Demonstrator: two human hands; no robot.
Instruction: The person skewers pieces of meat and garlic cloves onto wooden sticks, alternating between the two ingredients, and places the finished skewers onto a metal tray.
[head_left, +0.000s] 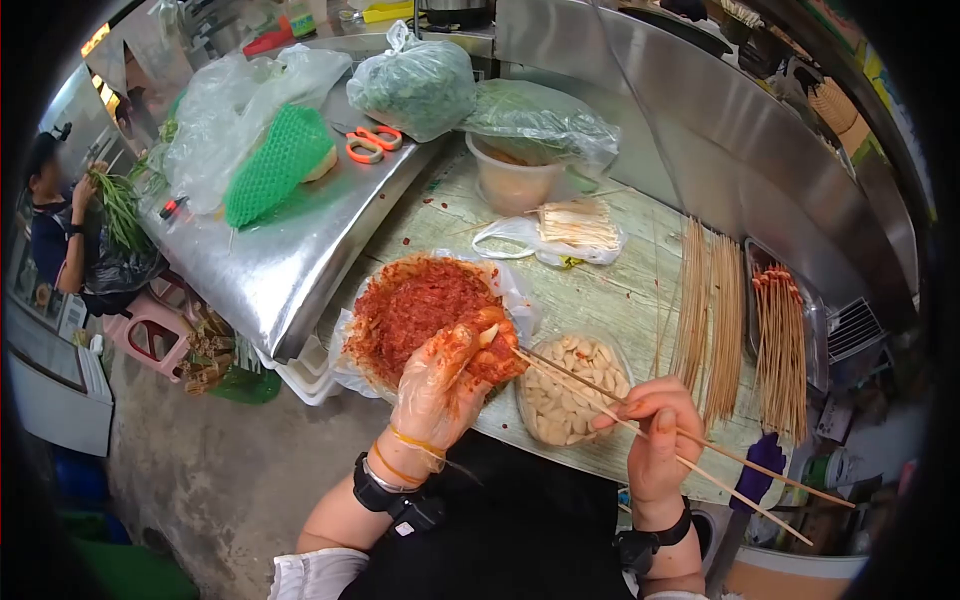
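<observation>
Black apron (460, 545): nearest thing, on the near side of the clove tub (523, 412).
Left hand (440, 375): clear-gloved, just left of the tub; fingers curled round a red clump (503, 362), a pale clove (489, 336) showing among them.
Right hand (662, 430): bare, right of the tub; thumb and fingers pinch two skewers (745, 500), one darker, one paler.
Skewer line: long axis slants from near right of the tub, across its top, to the clump on its left. Tips reach the clump's edge; cannot tell if they pierce it. Left hand nearer the tips, right hand on the shafts.
Red mixture (420, 295): heaped, beyond and left of the tub.
Loose sticks (690, 310): in rows, beyond and right of the tub.
Red-tipped sticks (782, 350): farther right of the tub, bundled.
</observation>
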